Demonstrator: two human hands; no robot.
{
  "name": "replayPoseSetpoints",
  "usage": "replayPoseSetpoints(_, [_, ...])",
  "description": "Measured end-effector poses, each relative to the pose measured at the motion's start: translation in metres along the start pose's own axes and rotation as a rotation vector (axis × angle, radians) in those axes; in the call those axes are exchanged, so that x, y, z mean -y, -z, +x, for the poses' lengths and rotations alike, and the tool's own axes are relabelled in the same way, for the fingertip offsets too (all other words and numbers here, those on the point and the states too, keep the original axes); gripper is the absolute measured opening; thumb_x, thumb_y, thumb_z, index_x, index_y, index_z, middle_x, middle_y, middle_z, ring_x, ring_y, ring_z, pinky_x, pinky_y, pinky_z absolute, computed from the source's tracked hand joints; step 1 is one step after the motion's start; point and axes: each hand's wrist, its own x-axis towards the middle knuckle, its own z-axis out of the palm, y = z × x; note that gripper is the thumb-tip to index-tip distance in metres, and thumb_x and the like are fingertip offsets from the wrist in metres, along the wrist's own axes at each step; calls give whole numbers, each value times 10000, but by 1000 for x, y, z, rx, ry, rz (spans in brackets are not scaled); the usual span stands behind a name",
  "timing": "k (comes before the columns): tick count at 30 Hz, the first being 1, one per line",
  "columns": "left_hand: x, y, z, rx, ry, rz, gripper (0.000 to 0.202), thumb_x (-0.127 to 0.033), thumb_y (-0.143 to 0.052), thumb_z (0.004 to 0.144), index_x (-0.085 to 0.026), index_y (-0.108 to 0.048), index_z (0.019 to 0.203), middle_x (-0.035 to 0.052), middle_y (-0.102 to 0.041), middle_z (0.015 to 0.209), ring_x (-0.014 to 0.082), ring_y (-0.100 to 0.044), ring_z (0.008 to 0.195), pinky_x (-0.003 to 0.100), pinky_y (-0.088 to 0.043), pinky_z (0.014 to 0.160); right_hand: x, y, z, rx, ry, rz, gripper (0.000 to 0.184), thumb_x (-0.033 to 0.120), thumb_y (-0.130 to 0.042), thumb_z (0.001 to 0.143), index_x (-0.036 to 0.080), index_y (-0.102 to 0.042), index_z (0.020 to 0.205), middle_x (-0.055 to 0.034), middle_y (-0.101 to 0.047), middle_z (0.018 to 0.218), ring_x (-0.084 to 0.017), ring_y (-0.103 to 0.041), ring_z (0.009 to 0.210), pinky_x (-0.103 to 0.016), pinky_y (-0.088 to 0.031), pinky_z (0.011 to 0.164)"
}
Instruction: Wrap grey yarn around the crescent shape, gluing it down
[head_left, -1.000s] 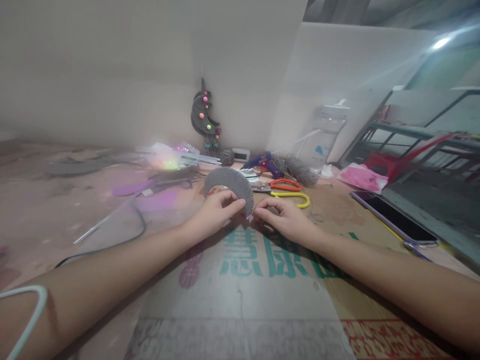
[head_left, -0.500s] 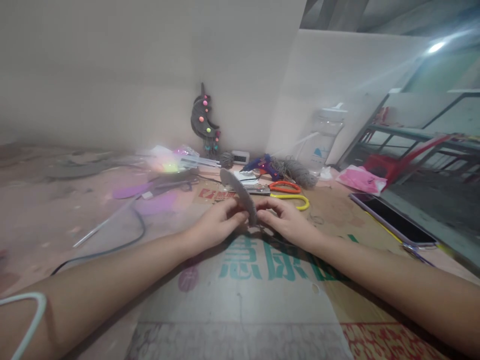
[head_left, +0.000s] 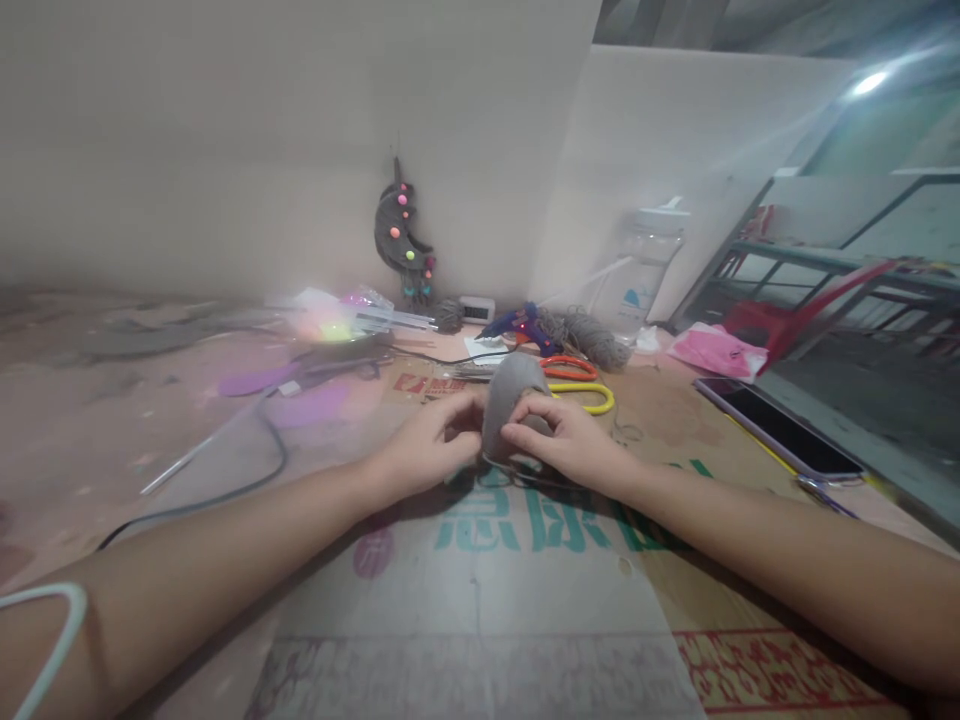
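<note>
A grey yarn-wrapped crescent piece stands on edge on the cardboard sheet in the middle of the table. My left hand pinches its lower left side, fingers closed on it. From the right, my right hand grips the same piece, its thumb and fingers pressed against the grey surface. A thin grey strand runs along the cardboard just below both hands.
Orange scissors and a yellow-handled tool lie just behind the hands. A blue glue gun, grey yarn, a clear bottle and a finished crescent ornament stand at the back. A phone lies right, a black cable left.
The grey crescent has been turned in my hands, from broadside a second ago, to edge-on, to its present rounded face. Both hands stayed on it and moved slightly closer together.
</note>
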Motion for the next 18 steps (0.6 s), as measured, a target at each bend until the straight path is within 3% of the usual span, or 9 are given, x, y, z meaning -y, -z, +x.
replayPoseSetpoints(4, [0,5,0,-13,24,13,186,-285,-509,800,-174,-657,825,30,-671,815,195,-617,835,283,-477,762,-3,-1,0,-16,4,-22,167,326,-612,828,195,-613,725,-4,-639,755,-148,-578,712,-269,-453,705])
replayPoseSetpoints(9, [4,5,2,-73,38,179,380,-456,-520,864,-172,-547,612,-17,-513,592,131,-480,607,246,-363,577,-4,-2,-1,20,33,-32,163,322,-610,842,194,-614,741,-11,-630,766,-154,-587,735,-268,-456,702])
replayPoseSetpoints(13, [6,3,4,-80,74,105,354,-454,-526,875,-173,-551,660,-32,-516,594,116,-468,581,229,-354,548,-4,-1,-1,10,112,-44,179,316,-545,905,192,-625,806,-30,-656,823,-166,-607,798,-289,-467,769])
replayPoseSetpoints(18, [4,5,7,-205,143,-16,284,-443,-561,857,-179,-541,753,-36,-552,606,116,-512,582,226,-404,579,-6,9,-2,-30,100,-76,224,346,-509,942,196,-657,865,-42,-698,884,-179,-632,845,-299,-474,804])
